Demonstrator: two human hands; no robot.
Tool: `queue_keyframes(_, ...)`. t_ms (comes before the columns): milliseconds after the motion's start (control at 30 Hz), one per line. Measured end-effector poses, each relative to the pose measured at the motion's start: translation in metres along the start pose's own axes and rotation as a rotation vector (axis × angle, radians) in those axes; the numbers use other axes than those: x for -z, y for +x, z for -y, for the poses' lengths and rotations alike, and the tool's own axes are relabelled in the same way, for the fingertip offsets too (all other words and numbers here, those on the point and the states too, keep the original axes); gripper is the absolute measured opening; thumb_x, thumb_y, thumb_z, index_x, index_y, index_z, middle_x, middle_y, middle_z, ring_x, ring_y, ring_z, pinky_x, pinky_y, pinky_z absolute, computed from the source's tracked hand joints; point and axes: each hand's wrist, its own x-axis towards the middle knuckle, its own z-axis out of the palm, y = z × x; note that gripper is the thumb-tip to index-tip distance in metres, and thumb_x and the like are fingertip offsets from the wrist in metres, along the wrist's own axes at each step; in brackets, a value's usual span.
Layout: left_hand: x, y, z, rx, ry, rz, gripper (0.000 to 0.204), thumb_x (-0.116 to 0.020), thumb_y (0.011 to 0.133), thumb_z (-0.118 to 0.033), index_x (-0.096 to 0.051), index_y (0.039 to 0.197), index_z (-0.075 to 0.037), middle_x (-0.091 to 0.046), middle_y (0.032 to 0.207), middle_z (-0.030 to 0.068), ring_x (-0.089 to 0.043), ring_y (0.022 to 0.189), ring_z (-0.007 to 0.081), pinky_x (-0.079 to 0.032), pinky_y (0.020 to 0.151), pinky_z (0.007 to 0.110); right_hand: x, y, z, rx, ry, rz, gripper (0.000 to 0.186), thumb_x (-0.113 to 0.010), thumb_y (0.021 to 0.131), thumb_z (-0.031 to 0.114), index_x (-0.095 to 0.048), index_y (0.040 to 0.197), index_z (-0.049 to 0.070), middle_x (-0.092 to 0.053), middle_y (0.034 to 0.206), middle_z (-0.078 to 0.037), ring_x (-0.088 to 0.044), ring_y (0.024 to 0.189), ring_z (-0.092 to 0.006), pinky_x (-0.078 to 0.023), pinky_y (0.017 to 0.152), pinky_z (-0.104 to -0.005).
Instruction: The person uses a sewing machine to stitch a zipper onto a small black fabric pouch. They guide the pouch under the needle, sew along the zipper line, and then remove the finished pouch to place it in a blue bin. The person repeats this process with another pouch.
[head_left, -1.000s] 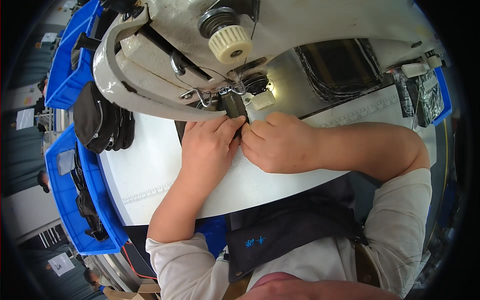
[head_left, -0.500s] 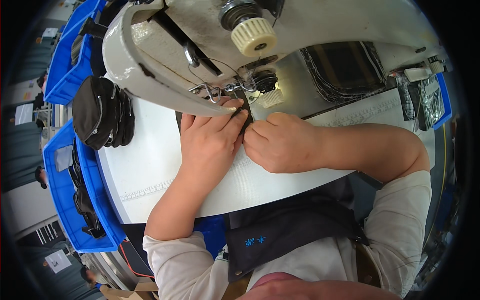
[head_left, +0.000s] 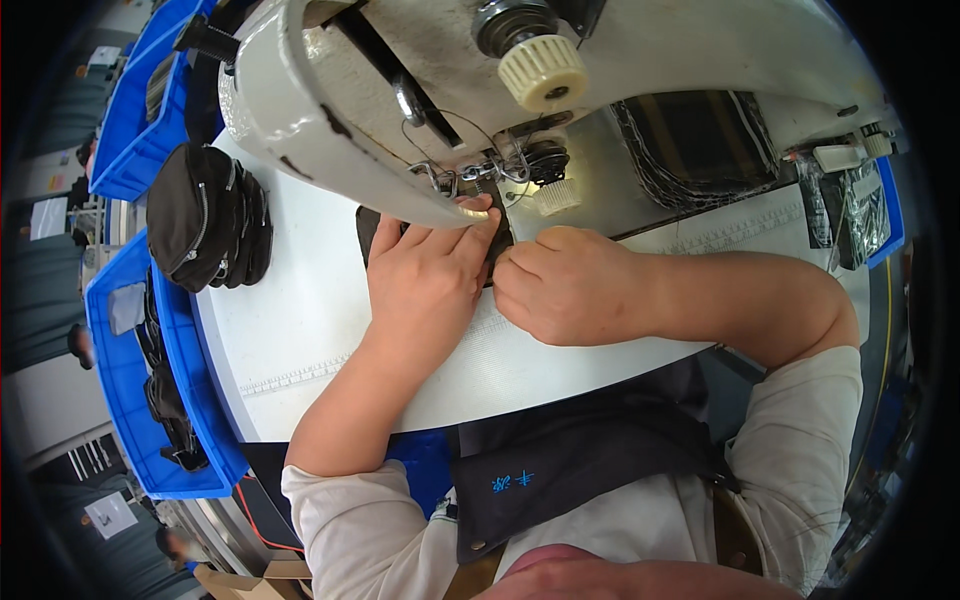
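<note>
A dark fabric piece (head_left: 367, 231) lies under the needle area of a white sewing machine (head_left: 290, 95), largely covered by my hands and the machine head. My left hand (head_left: 425, 290) rests flat on this fabric, fingers stretched toward the presser foot, the tips partly behind the machine's edge. Beside it, my right hand (head_left: 565, 288) is closed, its thumb and fingers pinching the fabric's right edge. Thread loops and metal guides hang just above my left fingertips.
A stack of dark zippered pouches (head_left: 205, 220) stands at the left of the white table (head_left: 300, 330). Blue bins (head_left: 120, 390) with dark pieces sit beyond. Layered dark fabric panels (head_left: 695, 145) lie behind the machine's arm, and plastic-wrapped items (head_left: 860, 205) are at the right.
The view has shifted slightly, so the machine appears further right. My left fingers lie a little flatter and more spread on the fabric. My right hand keeps its pinch beside them.
</note>
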Motion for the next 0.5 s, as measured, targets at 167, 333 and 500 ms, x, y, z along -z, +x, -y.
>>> queue_keyframes(167, -0.0018, -0.0003, 0.0, -0.003, 0.0, -0.004, 0.04, -0.078, 0.077, -0.008, -0.078, 0.117, -0.015, -0.077, 0.124, 0.0031, -0.071, 0.118, 0.0226, -0.05, 0.105, 0.052, 0.0, -0.0004, 0.0014, -0.014, 0.012, 0.01, 0.012, -0.068, 0.068, 0.019, -0.062, 0.072, 0.01, -0.047, 0.074, -0.001, -0.05, 0.071, -0.017, -0.037, 0.055, -0.0311)
queue_keyframes(333, -0.0028, 0.0013, 0.0034, -0.012, -0.091, 0.002, 0.04, -0.078, 0.076, -0.006, -0.078, 0.116, -0.013, -0.076, 0.125, 0.0061, -0.072, 0.118, 0.027, -0.055, 0.101, 0.053, 0.0002, -0.0003, 0.0014, -0.014, 0.008, -0.012, 0.012, -0.068, 0.068, 0.018, -0.061, 0.072, 0.01, -0.048, 0.073, -0.001, -0.05, 0.07, -0.0171, -0.038, 0.055, -0.0313)
queue_keyframes(500, -0.0026, -0.0013, 0.0032, -0.002, -0.12, 0.023, 0.038, -0.079, 0.077, -0.006, -0.078, 0.115, -0.01, -0.076, 0.125, 0.008, -0.072, 0.116, 0.0279, -0.058, 0.098, 0.048, 0.0053, 0.0021, 0.0006, 0.002, 0.045, 0.041, 0.01, -0.072, 0.072, 0.016, -0.064, 0.071, 0.009, -0.054, 0.073, -0.003, -0.055, 0.072, -0.0186, -0.043, 0.053, -0.0322)
